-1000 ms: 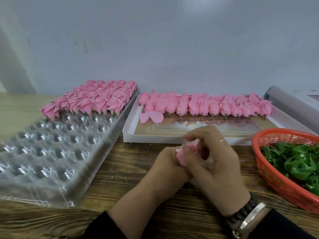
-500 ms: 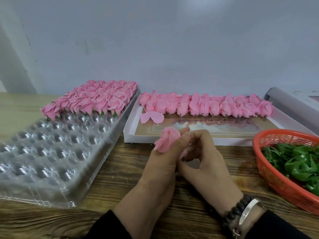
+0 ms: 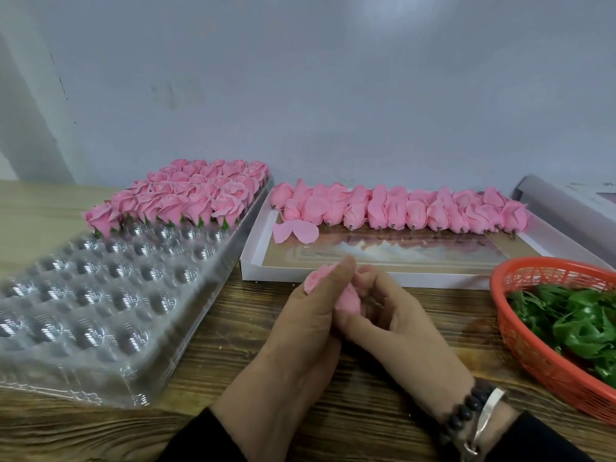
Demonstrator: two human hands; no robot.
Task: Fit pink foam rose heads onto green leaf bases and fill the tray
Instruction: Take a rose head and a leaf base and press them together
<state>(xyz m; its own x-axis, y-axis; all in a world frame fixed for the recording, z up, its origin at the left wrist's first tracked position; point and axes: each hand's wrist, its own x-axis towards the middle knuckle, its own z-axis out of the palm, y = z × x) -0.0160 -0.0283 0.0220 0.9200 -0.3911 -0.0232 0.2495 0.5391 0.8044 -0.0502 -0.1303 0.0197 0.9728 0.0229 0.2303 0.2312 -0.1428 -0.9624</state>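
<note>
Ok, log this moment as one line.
both hands hold pink rose head | left hand | right hand | clear tray partly filled | leaf basket right

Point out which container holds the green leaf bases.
The red mesh basket at the right edge; the clear plastic tray and the white box hold only pink roses.

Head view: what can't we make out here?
- Rose head: mostly hidden by the left hand and right hand; whether a leaf base is fitted cannot be told.
- Red basket of green leaves: cut off by the right frame edge.
- Clear tray: near-left part blurred and cut by the left edge; empty cells can't be counted.
- White box: far right corner hidden behind the basket.
</note>
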